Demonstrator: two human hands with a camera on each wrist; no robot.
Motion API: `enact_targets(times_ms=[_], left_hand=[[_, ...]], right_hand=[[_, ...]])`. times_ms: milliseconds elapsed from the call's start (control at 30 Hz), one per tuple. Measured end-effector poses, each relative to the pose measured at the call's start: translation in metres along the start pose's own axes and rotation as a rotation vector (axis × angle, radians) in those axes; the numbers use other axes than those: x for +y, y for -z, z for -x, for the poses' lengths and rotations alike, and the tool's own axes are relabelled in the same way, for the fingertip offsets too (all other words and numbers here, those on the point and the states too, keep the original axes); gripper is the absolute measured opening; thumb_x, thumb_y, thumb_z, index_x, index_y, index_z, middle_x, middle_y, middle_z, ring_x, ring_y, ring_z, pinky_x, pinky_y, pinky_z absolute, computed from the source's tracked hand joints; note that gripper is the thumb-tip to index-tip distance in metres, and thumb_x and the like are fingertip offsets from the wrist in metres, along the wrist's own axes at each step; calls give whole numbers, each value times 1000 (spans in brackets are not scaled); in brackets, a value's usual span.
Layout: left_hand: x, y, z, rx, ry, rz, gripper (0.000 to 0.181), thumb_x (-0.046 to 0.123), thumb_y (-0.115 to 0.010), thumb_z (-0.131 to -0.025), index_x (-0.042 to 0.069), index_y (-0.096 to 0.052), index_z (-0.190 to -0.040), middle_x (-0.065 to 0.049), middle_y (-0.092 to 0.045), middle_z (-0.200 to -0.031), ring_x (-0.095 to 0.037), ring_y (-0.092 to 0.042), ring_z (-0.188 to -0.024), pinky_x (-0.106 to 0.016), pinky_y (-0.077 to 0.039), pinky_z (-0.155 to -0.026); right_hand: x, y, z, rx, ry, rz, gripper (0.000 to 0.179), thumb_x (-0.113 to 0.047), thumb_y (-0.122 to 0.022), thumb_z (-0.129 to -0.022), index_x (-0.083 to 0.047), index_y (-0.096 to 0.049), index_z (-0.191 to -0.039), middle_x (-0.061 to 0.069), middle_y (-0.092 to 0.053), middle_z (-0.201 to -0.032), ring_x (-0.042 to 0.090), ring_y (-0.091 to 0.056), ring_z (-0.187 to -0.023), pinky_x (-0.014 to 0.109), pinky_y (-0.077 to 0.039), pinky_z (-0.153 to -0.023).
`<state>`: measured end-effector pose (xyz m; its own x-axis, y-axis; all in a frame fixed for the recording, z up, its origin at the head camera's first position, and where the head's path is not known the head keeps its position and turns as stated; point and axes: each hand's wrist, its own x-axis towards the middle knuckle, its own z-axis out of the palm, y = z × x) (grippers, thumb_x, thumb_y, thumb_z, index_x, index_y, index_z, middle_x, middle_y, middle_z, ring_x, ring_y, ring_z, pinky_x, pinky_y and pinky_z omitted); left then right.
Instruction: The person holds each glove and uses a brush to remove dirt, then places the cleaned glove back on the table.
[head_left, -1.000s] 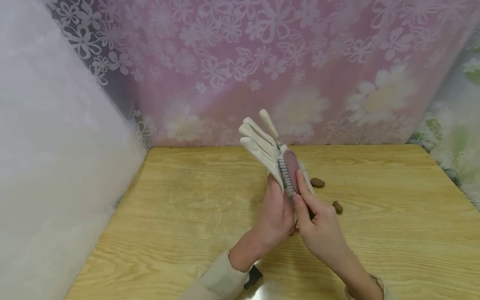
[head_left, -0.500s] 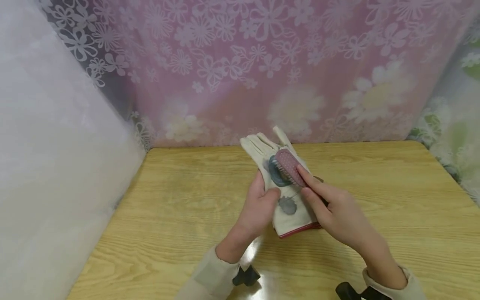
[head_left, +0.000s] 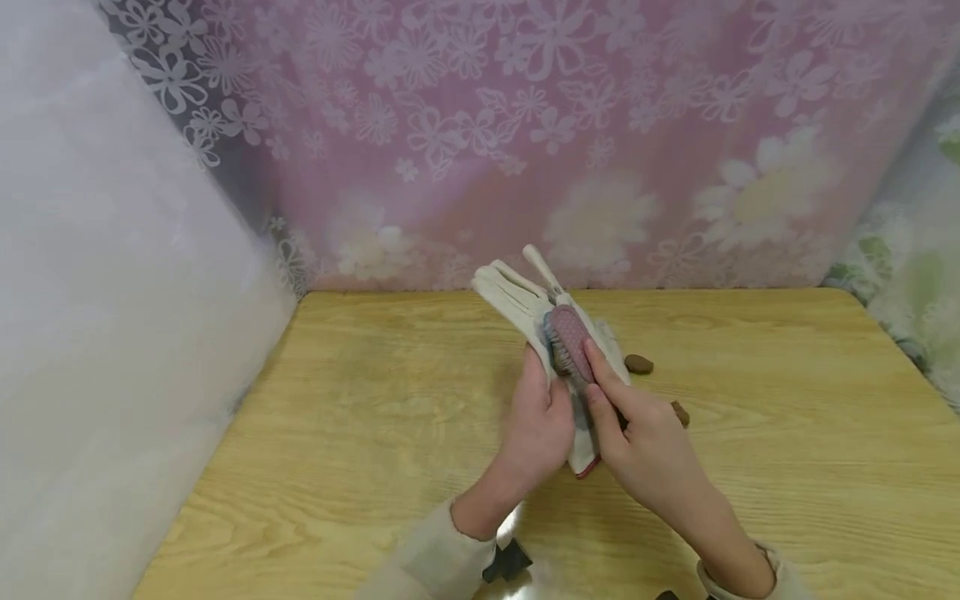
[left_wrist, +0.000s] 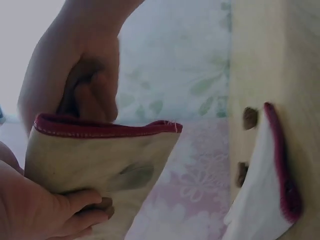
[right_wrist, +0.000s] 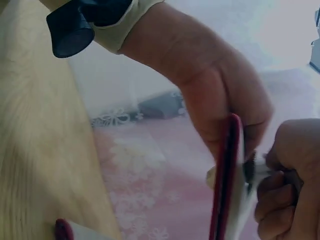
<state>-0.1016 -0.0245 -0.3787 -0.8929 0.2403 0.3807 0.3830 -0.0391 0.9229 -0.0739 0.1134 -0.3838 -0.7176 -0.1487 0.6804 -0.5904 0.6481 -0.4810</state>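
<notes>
My left hand point(head_left: 536, 425) holds up a cream work glove point(head_left: 513, 307) with a dark red cuff edge, its fingers pointing away and to the left. In the left wrist view, the fingers of that hand curl over the glove fabric, near a grey stain point(left_wrist: 132, 176). The right hand point(head_left: 648, 454) grips a brush point(head_left: 572, 337) with a dotted pink back, index finger laid along it. Its pale bristles face the glove's palm, over a bluish-grey patch. The brush's handle is hidden inside the right hand. In the right wrist view, the cuff point(right_wrist: 227, 175) stands edge-on between the hands.
A second cream glove point(left_wrist: 255, 180) with a dark red cuff lies on the wooden table point(head_left: 360, 433), mostly behind the held one. Two brown lumps point(head_left: 640, 364) sit right of the hands. A floral pink curtain point(head_left: 465, 150) hangs behind the table.
The glove turned palm up half a second ago, baring its grey stains, and now tilts edgewise again. The brush has shifted along the palm with the right hand; both hands keep their grip.
</notes>
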Motion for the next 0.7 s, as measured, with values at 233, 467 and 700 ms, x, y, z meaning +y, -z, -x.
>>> enact_targets(times_ms=[233, 467, 700], left_hand=[[-1, -11, 1, -34, -64, 59, 63, -11, -28, -94, 6, -21, -154, -6, -36, -155, -16, -40, -138, -33, -33, -114], [7, 11, -15, 32, -61, 228, 66, -12, -31, -93, 10, -25, -155, -5, -37, -156, -18, -37, -141, -36, -32, -115], [4, 15, -15, 63, -34, 241, 61, -9, -33, -95, 10, -30, -153, -3, -40, -154, -16, -36, -142, -35, -29, -116]], right_hand=[[8, -14, -7, 175, 132, 168, 44, -15, -53, -101, 1, -51, -142, 23, -71, -94, 31, -66, -63, 41, -49, -49], [-1, -5, -3, 61, 215, 248, 52, -37, -32, -108, -4, -57, -139, 1, -51, -62, 3, -24, -48, 20, -23, -39], [-9, 7, 7, -30, 160, 292, 59, -45, -23, -106, -11, -59, -139, -2, -50, -61, 1, -24, -49, 20, -24, -42]])
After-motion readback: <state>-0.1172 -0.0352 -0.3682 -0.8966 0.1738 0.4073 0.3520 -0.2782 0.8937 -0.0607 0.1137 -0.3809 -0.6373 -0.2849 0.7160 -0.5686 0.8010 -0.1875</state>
